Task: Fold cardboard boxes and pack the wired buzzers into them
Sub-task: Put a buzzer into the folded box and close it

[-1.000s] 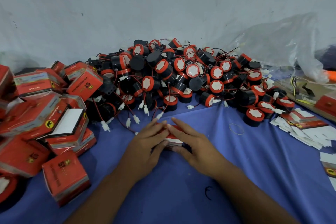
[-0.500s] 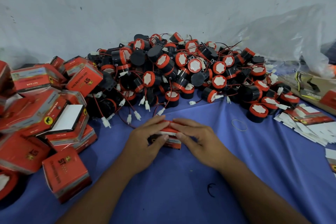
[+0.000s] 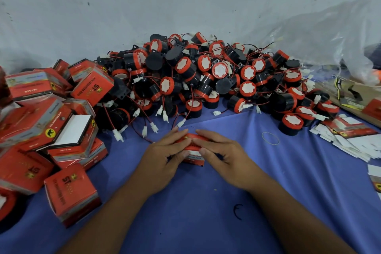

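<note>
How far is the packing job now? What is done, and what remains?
Done: many folded boxes lie piled at the left. In hand: the left hand and right hand hold one box on the cloth. Left: a big heap of loose buzzers behind, and flat boxes at the right.

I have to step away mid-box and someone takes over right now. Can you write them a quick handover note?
Left hand and right hand both grip one small red box on the blue cloth, fingers over its top, thumbs on the near side.
Whether a buzzer is inside cannot be seen.
Loose wired buzzers are piled behind it, folded boxes are heaped at left, and flat box blanks lie at right.
Done: many boxes folded.
Left: finish this box, then fold and fill more; the buzzer pile is large.
</note>
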